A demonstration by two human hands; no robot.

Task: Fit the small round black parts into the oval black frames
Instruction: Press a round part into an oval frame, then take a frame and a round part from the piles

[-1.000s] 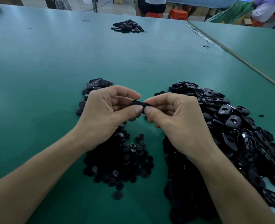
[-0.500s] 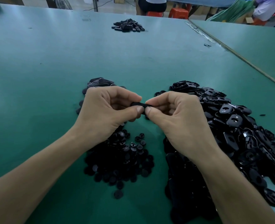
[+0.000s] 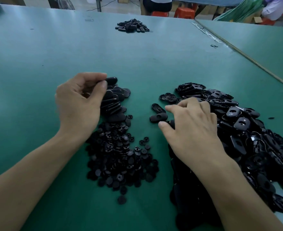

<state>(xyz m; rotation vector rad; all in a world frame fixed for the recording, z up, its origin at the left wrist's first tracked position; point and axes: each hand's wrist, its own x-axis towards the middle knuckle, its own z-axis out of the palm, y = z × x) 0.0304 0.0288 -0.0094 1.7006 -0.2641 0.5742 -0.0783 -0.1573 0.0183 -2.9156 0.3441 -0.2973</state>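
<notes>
The left hand [image 3: 78, 100] pinches 1 oval frame [image 3: 112, 80] between thumb and curled fingers [image 3: 94, 76], just above a stack of smooth oval pieces [image 3: 115, 104] on the green worktop [image 3: 54, 47]; the right hand [image 3: 192, 129] lies palm down on the edge of the big heap of oval frames [image 3: 247, 130], thumb and forefinger apart; whether its other fingers grip anything cannot be told; 2 loose frames [image 3: 159, 117] lie beside its thumb; the small round parts [image 3: 120, 157] are piled between the forearms.

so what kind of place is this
Most likely a factory assembly floor: long green worktables, loose heaps of identical black oval frames and small round parts, with red stools beyond.
</notes>
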